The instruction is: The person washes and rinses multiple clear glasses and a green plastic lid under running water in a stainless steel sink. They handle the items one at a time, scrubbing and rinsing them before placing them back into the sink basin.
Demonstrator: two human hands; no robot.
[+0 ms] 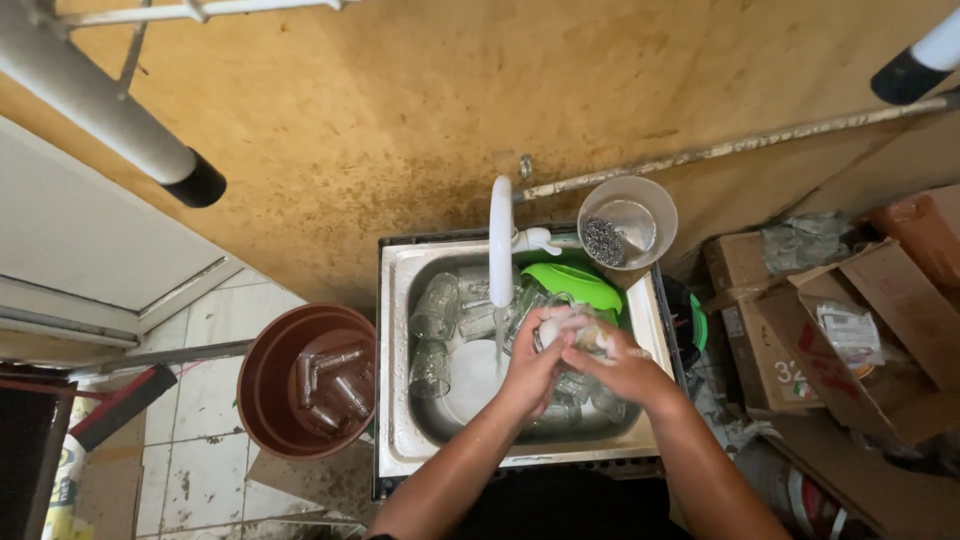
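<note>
Nearest, the left hand (532,362) and right hand (622,366) are held together over the steel sink (400,440), both closed around a clear drinking glass (572,333) that is covered in white suds. The left hand is wrapped round the glass's left side, the right hand is curled over its right side, and the fingers are kept narrow. A slip is judged the main risk: the glass is soapy, and more glasses (437,310) are lying in the basin just below, so a dropped glass could chip or break them. A white plate (475,375) is seen under the thin stream from the white faucet (501,240), to the left of the hands. Just beyond the hands, a green plastic bowl (575,283) is set. Farther right, a grey tub holding a steel scourer (603,241) is placed at the sink's far corner. On the floor to the left, a brown bucket (262,395) holding more glasses is seen.
</note>
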